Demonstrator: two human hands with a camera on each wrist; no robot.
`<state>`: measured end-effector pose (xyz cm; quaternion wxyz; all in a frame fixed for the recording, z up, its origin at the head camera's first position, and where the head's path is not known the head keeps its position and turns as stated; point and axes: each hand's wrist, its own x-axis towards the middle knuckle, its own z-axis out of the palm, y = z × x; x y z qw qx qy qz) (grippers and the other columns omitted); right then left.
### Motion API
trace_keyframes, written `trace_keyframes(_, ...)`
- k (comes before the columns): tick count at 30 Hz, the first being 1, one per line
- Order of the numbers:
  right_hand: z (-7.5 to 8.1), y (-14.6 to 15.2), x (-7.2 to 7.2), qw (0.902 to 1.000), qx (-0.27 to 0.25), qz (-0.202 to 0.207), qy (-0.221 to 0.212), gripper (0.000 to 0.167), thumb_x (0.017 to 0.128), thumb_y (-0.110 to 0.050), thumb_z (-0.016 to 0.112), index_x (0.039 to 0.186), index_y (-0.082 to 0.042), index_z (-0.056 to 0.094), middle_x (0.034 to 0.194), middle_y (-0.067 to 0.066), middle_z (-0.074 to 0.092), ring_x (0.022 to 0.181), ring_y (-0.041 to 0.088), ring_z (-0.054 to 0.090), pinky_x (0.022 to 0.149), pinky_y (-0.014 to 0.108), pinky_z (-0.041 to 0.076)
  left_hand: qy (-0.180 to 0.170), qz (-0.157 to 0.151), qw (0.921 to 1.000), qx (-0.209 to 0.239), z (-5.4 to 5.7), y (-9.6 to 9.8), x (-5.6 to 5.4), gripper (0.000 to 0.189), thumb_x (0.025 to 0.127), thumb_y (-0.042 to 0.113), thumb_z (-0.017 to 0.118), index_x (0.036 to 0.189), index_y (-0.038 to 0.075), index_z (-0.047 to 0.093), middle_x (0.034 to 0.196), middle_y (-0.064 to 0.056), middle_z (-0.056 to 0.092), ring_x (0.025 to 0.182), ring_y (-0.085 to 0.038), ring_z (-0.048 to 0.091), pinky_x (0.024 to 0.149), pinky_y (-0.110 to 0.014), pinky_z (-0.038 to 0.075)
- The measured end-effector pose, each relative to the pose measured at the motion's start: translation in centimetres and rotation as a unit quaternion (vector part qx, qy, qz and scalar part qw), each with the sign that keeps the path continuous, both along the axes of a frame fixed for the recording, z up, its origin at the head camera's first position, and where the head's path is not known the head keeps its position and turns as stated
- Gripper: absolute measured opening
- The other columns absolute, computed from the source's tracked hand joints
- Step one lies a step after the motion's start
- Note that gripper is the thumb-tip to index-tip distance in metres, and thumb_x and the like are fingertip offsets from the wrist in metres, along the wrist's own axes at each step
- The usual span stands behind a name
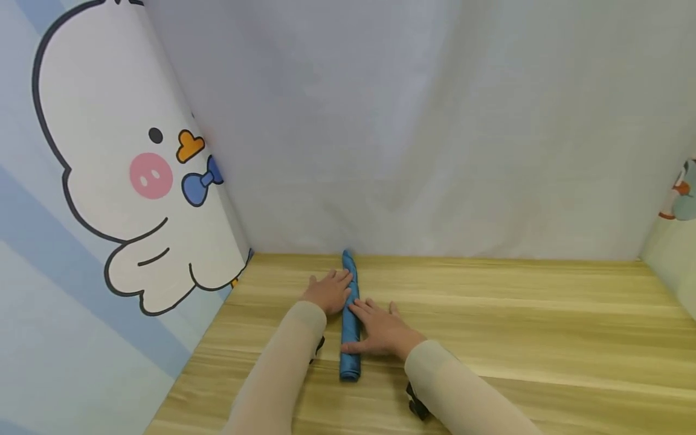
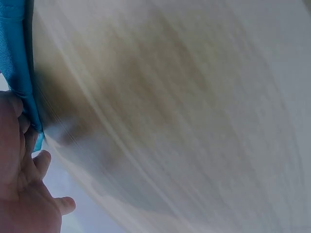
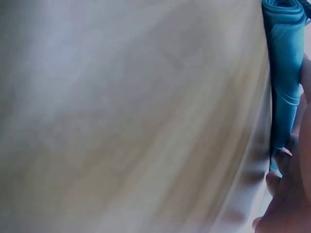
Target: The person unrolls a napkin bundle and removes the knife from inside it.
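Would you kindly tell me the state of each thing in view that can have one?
Blue cloth: rolled up, lying on the table
Left hand: fingers touching the roll
Right hand: fingers spread, touching the roll
Sleeves: down to the wrists

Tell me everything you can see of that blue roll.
The blue roll is a shiny, fabric-like sheet wound into a long, narrow cylinder, its coiled layers showing at the near end. It lies on the wood-patterned table, its far end by the pale backdrop. The left hand touches it farther out; the right hand rests across it closer in.
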<state>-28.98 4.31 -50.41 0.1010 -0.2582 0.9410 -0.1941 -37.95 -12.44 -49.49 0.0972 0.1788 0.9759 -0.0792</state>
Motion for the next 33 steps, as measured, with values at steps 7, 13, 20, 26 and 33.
trace_keyframes(7, 0.0, 0.8, 0.3, 1.0000, -0.006, 0.005, -0.004, 0.097, 0.079, -0.074, 0.057, 0.154, -0.020, 0.028, 0.158, 0.002, 0.022, 0.145, 0.030, 0.018, 0.106, 0.070, 0.008, 0.005, -0.006, 1.0000, -0.002, -0.4, 0.5, 0.5, 0.054, 0.105, 0.045, 0.028, 0.155, 0.027, 0.020, 0.159, 0.009, 0.016, 0.146, -0.020, 0.012, 0.108, -0.064, 0.018)
trace_keyframes(13, -0.2, 1.7, 0.5, 0.9998, -0.013, 0.011, -0.005, 0.099, 0.077, -0.075, 0.058, 0.154, -0.020, 0.028, 0.158, 0.002, 0.023, 0.145, 0.030, 0.017, 0.105, 0.071, 0.008, 0.009, -0.003, 1.0000, -0.002, -0.2, 1.1, 1.3, 0.054, 0.105, 0.047, 0.027, 0.155, 0.028, 0.021, 0.159, 0.009, 0.017, 0.147, -0.019, 0.010, 0.109, -0.062, 0.018)
trace_keyframes(20, 0.2, 2.4, 0.8, 0.9997, -0.010, 0.022, -0.004, 0.099, 0.076, -0.076, 0.058, 0.154, -0.021, 0.028, 0.158, 0.002, 0.023, 0.146, 0.029, 0.014, 0.105, 0.070, 0.006, 0.018, -0.006, 0.9998, 0.010, -0.1, 1.3, 2.2, 0.054, 0.105, 0.046, 0.026, 0.155, 0.026, 0.023, 0.159, 0.006, 0.018, 0.146, -0.021, 0.013, 0.109, -0.061, 0.018)
trace_keyframes(26, 0.5, 3.0, 1.4, 0.9996, -0.006, 0.026, -0.004, 0.100, 0.075, -0.077, 0.058, 0.153, -0.020, 0.031, 0.157, 0.002, 0.026, 0.145, 0.030, 0.015, 0.105, 0.071, 0.008, 0.030, -0.024, 0.9992, 0.010, -0.4, 1.7, 2.8, 0.054, 0.105, 0.045, 0.025, 0.155, 0.023, 0.022, 0.159, 0.005, 0.019, 0.146, -0.020, 0.016, 0.111, -0.056, 0.022)
trace_keyframes(33, 0.8, 4.2, 2.7, 0.9997, -0.009, 0.020, -0.005, 0.099, 0.075, -0.076, 0.059, 0.152, -0.018, 0.033, 0.156, 0.004, 0.029, 0.144, 0.031, 0.019, 0.103, 0.072, 0.009, 0.043, -0.044, 0.9981, 0.002, -1.0, 2.9, 3.7, 0.054, 0.105, 0.045, 0.025, 0.155, 0.023, 0.023, 0.159, 0.004, 0.020, 0.144, -0.018, 0.021, 0.112, -0.049, 0.023)
